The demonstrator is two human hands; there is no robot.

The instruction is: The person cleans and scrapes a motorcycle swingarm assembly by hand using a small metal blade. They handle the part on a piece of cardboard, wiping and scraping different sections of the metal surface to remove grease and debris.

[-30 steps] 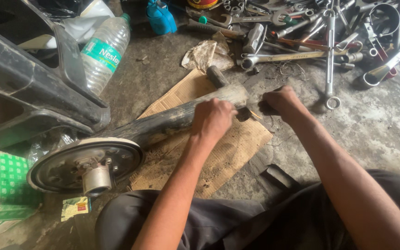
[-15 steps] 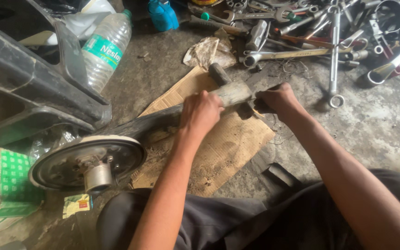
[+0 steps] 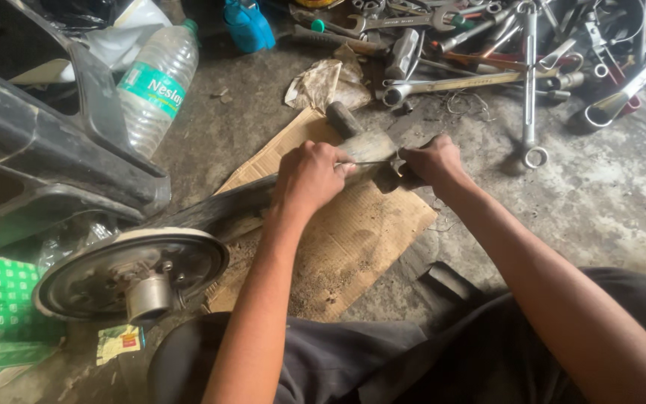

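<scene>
Left hand [image 3: 309, 176] fingers gripping thin metal rod [image 3: 368, 162], right hand [image 3: 429, 159] fingers clasping its end, clear plastic bottle [image 3: 152, 88] lying nearby, contents unclear

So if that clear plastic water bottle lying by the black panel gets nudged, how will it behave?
The plastic bottle lies on its side on the concrete floor, so it would probably roll. It looks nearly empty, so likely light and easy to shift. Its thin ribbed wall may dent under a firm squeeze.

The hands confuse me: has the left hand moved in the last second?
Yes. The left hand has slid slightly left, away from the ring spanner lying on the floor.
</scene>
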